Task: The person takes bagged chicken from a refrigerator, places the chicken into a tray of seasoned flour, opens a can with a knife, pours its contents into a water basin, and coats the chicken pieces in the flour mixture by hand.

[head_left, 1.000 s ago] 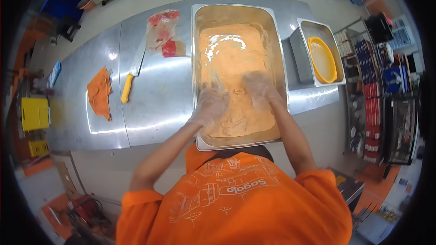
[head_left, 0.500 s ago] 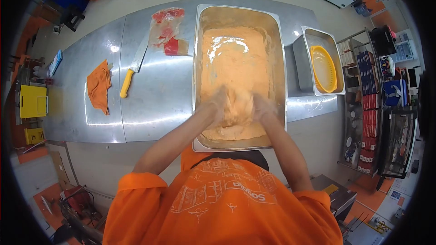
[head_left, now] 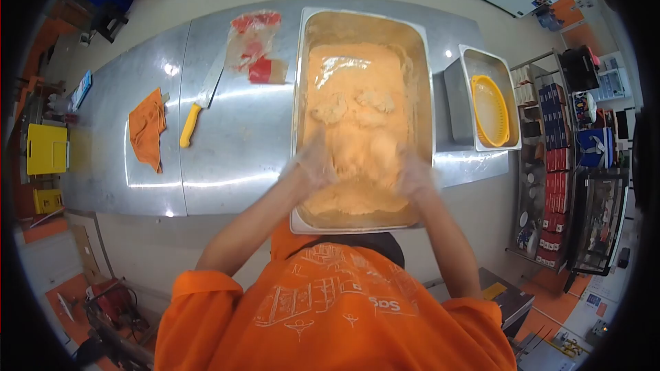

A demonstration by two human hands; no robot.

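Note:
A deep steel pan point(head_left: 300, 96) in front of me holds orange-tinted flour-like powder point(head_left: 354, 72). Two lumpy coated pieces point(head_left: 375, 101) lie on the powder around the pan's middle. My left hand point(head_left: 316, 167) is inside the near left part of the pan, and my right hand point(head_left: 416, 177) is at the right wall. Both look covered by thin clear gloves. Motion smears the fingers of each hand, so their closure is unclear. Between them the powder point(head_left: 361, 154) is blurred and stirred up; any piece within it cannot be made out.
Left of the pan, a yellow-handled knife point(head_left: 190, 126) lies beside a red-and-clear plastic bag point(head_left: 256, 45) on the steel table point(head_left: 227, 158). Farther left is an orange cloth point(head_left: 146, 130). A smaller steel pan point(head_left: 462, 96) with a yellow basket point(head_left: 489, 111) stands at the right.
My hands have moved apart and slightly nearer my body. The blurred mass between them has dropped into the powder. Two coated pieces now show farther up the pan.

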